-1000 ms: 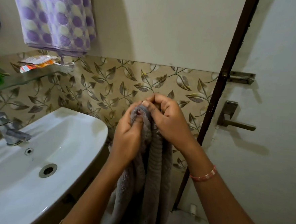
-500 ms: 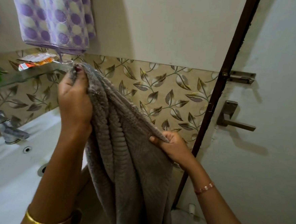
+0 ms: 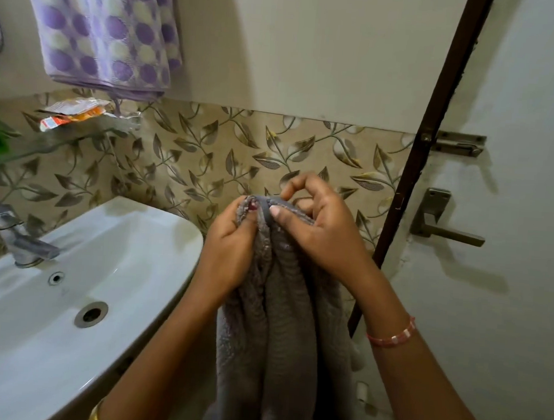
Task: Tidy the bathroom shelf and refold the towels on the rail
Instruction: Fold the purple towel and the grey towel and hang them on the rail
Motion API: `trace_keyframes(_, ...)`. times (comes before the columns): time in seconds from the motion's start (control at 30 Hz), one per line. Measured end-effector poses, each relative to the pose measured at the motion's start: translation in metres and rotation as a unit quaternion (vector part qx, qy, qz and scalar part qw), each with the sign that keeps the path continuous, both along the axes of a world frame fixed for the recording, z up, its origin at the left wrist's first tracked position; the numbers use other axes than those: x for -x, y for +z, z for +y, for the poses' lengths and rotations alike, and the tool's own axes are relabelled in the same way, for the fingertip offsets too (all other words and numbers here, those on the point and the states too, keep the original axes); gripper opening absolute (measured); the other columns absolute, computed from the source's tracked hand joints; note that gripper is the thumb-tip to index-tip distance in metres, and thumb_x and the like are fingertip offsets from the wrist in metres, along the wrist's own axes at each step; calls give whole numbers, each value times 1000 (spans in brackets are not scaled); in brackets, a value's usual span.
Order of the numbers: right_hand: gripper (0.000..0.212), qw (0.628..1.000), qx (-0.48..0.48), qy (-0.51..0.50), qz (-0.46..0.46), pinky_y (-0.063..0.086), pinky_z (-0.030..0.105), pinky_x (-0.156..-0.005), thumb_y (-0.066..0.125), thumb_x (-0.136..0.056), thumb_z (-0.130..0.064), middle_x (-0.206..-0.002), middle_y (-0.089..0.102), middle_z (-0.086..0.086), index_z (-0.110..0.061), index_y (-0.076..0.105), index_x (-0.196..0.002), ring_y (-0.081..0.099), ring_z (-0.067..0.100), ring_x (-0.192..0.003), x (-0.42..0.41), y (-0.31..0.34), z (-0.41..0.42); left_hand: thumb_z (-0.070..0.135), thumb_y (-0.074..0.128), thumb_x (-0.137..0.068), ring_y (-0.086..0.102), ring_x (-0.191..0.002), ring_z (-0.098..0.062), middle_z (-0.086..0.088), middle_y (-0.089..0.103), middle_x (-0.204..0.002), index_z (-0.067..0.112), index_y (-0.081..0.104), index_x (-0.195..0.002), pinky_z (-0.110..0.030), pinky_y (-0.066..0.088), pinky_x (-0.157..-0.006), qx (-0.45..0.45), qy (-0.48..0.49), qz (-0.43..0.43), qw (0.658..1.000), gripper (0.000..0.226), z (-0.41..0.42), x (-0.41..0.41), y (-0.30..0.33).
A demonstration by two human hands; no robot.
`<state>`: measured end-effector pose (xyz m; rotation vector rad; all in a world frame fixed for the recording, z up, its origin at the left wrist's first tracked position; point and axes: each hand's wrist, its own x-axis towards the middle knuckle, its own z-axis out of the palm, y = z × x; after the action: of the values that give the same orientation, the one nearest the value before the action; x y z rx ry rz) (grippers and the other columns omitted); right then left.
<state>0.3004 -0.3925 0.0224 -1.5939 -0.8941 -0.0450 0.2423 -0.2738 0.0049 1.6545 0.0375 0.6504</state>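
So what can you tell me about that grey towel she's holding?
The grey towel is thick, ribbed cloth with a fuzzy pile. It hangs in long vertical folds in front of the leaf-patterned tiles, right of the sink. Its top edge is bunched together, gripped by the left hand and pinched by the right hand. Its lower end runs out of view.

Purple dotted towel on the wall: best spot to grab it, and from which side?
Pinch the purple dotted towel at its bottom hem, coming from below and in front. It hangs flat against the wall, hem free above the glass shelf. Both hands now hold the grey towel.
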Motion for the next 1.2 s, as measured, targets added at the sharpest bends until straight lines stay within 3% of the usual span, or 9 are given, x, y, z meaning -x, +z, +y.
trace_keyframes(0.13, 19, 997, 31, 17, 64, 54, 42, -72, 68, -72, -41, -85, 66, 9, -28, 59, -82, 65, 27, -82, -8, -37, 2, 21, 40, -95, 63, -77, -6, 7, 64, -81, 28, 61, -82, -26, 52, -70, 35, 64, -15, 997, 25, 6, 3, 7)
trace_keyframes(0.27, 14, 984, 76, 2, 159, 49, 22, -58, 68, -80, -21, -65, 66, -3, -16, 61, -70, 59, 1, -63, -21, -89, -4, 27, 39, -96, 62, -73, 0, 11, 62, -81, 32, 58, -83, -19, 50, -64, 141, 131, -58, 980, 23, 29, 9, 29)
trace_keyframes(0.4, 19, 981, 34, -69, 180, 40, 6, -48, 61, -87, -17, -54, 63, -25, -27, 56, -71, 56, -12, -53, -22, -89, 0, 23, 38, -96, 59, -76, 13, 15, 61, -90, 33, 58, -94, -8, 48, -66, 20, 104, -74, 992, 22, 31, 11, 29)
trace_keyframes(0.53, 15, 998, -10, -57, 37, 52, 25, -55, 61, -87, -23, -67, 69, -1, -13, 64, -76, 65, 9, -63, -12, -22, 9, 22, 37, -95, 30, -120, 18, 22, 32, -137, 22, 30, -140, 8, 24, -91, -121, 53, -41, 990, 45, 9, 7, 1)
trace_keyframes(0.7, 22, 994, 21, -35, -100, 48, 35, -57, 61, -85, -24, -69, 63, 14, -4, 62, -77, 59, 24, -64, 8, 24, 14, 19, 39, -92, 56, -105, 8, 21, 64, -104, 37, 53, -110, -6, 42, -84, -13, -48, -66, 997, 29, -7, 5, -4)
trace_keyframes(0.8, 6, 999, 14, 37, -27, 55, 32, -69, 65, -83, -16, -82, 67, 6, -16, 62, -88, 64, 18, -77, 6, 15, 11, 25, 46, -88, 64, -99, -8, 12, 71, -96, 34, 65, -95, -22, 50, -82, 73, -33, -51, 995, 22, 6, 6, -3)
trace_keyframes(0.9, 21, 995, 7, 74, 64, 54, 23, -69, 71, -77, -14, -84, 66, -5, -25, 58, -88, 64, 6, -78, -3, -10, 6, 32, 45, -88, 64, -96, -13, 7, 69, -95, 40, 67, -86, -30, 50, -80, 124, 45, -52, 990, 24, 20, 9, 3)
trace_keyframes(1.07, 6, 984, 79, 2, 159, 52, 21, -69, 62, -85, -18, -89, 69, 5, -19, 65, -91, 64, 11, -83, -16, -55, -5, 27, 42, -95, 62, -90, -8, 4, 62, -99, 24, 58, -110, -16, 51, -65, 156, 114, -83, 978, 22, 47, 15, 28)
trace_keyframes(1.2, 13, 989, 55, -87, 102, 47, 13, -60, 58, -86, -8, -73, 63, -9, -19, 64, -83, 59, -1, -71, -20, -43, -10, 20, 36, -96, 46, -117, 4, 19, 48, -128, 31, 47, -126, -15, 40, -96, -6, 112, -91, 990, 34, 40, 20, 28)
